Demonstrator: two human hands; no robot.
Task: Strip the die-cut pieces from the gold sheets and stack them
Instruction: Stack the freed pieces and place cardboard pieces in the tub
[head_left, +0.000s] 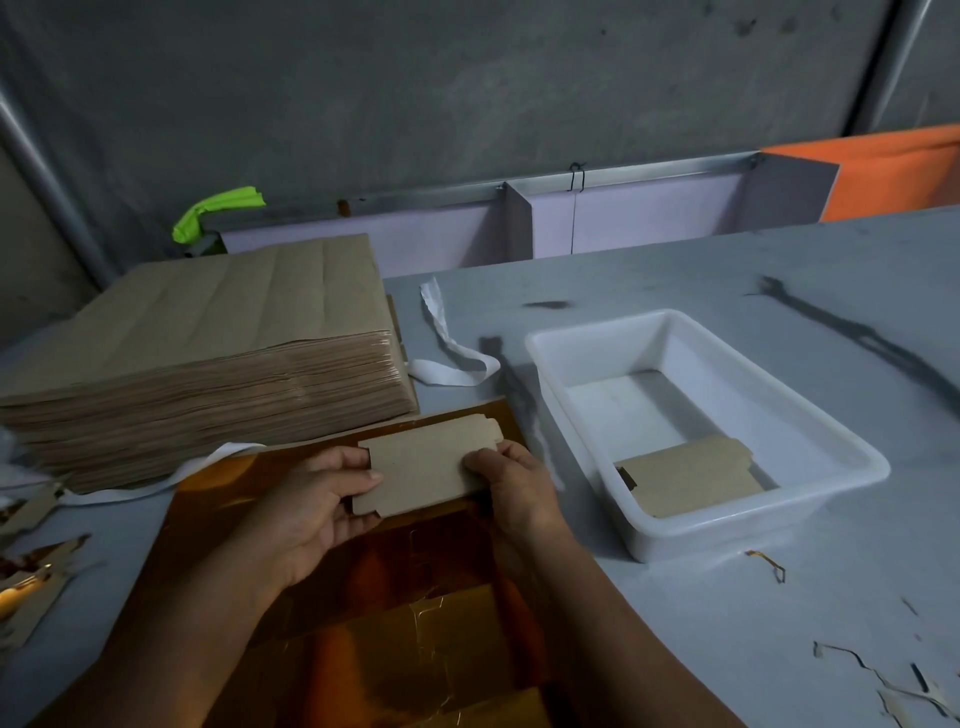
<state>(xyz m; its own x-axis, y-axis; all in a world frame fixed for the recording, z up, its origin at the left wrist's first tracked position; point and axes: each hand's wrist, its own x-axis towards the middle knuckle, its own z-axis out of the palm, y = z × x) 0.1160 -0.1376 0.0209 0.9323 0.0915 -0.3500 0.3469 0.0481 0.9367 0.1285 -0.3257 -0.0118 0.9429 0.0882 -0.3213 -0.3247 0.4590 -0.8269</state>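
I see one brown die-cut piece (428, 465) held flat, plain side up, over the far end of the gold sheet (415, 597) on the tabletop (727, 270); its underside is hidden. The left hand (317, 499) pinches its left edge, thumb on top, fingers curled beneath and mostly out of sight. The right hand (511, 478) grips the right end and covers it. Both forearms mask parts of the sheet, and the frame cuts off its near edge. To the right, a white plastic tray (592, 332) holds stacked pieces (691, 478); I cannot tell how many. A tall stack of brown sheets (208, 353) stands to the left, and blurred scrap (31, 566) lies at the left border.
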